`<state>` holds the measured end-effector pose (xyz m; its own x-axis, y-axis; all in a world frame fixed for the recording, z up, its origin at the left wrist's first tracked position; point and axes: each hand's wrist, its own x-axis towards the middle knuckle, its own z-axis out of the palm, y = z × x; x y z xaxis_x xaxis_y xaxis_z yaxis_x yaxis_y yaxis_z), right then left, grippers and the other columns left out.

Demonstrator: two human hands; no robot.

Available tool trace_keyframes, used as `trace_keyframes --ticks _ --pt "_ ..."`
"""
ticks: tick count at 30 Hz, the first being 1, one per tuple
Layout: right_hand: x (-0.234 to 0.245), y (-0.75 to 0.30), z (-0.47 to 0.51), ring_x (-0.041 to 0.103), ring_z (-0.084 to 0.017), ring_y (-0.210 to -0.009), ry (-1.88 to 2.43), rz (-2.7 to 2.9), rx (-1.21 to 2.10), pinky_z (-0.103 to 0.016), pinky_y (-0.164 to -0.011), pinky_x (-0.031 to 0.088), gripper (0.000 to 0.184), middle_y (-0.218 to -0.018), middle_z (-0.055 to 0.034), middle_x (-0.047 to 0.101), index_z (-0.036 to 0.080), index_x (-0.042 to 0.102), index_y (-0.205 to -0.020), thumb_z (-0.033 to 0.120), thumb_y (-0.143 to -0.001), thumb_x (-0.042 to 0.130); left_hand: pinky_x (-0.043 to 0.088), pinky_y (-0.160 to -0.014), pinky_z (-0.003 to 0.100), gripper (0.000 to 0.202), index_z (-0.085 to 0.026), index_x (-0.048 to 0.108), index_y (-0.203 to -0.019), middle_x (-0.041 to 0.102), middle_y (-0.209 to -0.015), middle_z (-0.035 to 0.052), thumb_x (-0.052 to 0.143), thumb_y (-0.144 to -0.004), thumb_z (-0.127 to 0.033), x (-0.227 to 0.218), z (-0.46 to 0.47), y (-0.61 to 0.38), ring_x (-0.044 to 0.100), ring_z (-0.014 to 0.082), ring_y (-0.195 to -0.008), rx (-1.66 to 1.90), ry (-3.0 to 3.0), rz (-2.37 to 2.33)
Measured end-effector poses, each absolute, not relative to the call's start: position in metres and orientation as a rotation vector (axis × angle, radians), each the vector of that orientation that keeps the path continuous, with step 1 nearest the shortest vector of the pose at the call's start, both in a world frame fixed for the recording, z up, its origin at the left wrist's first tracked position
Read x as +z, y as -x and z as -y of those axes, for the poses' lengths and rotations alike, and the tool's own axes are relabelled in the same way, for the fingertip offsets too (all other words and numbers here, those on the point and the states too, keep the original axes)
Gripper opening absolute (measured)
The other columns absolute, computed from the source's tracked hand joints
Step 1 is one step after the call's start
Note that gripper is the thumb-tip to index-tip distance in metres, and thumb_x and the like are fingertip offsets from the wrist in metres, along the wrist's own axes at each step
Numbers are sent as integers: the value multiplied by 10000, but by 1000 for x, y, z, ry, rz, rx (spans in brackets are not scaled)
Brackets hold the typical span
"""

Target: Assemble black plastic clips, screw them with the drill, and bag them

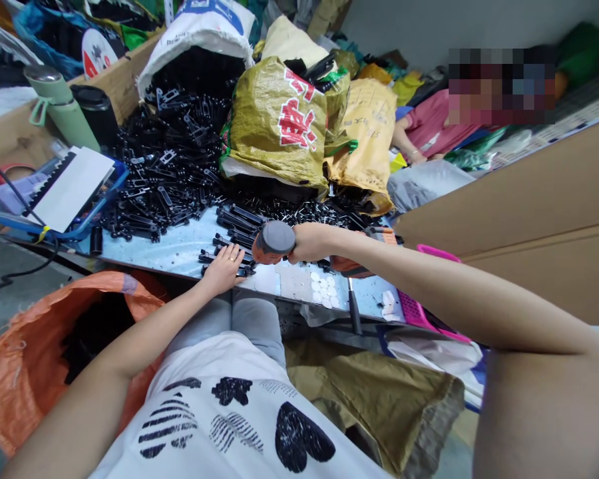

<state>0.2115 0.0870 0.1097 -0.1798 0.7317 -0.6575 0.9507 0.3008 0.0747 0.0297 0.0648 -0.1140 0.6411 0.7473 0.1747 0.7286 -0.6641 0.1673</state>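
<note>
We're probably fastening: right hand [310, 241] gripping the power driver [273, 241], left hand [223, 269] resting on black clips [239, 219] lined up along the table's [177, 245] edge (can't tell if pinching), next move needing steady clips.

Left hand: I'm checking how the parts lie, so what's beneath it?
Slim black parts show on both sides of the left hand; whatever lies directly beneath it is covered.
</note>
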Motion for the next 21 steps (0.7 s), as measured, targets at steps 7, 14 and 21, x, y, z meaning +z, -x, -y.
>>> trace_keyframes --ticks 7,14,21 --pt "103 -200 -82 613 -177 -634 -1468 -2002 -654 -244 -535 438 232 -693 -6 651 220 692 -836 226 -609 650 210 -1140 442 772 14 364 -1370 363 -1423 265 577 -803 -466 -116 -62 -29 272 335 -1374 423 -2773 -1233" --pt "92 -210 -78 626 -201 -709 -1477 -2057 -692 -255 -607 466 204 -721 -20 657 205 685 -789 181 -586 683 216 -1128 476 775 -26 347 -1393 338 -1446 246 579 -802 -470 -118 -66 -30 236 336 -1389 366 -2733 -1211" --pt "77 -300 -26 531 -123 -538 -2039 -1999 -1255 -215 -483 425 305 -644 -3 599 160 643 -936 255 -648 678 199 -1126 497 664 -75 408 -1367 338 -1459 205 510 -854 -485 -113 -68 -29 241 331 -1387 379 -2831 -1117"
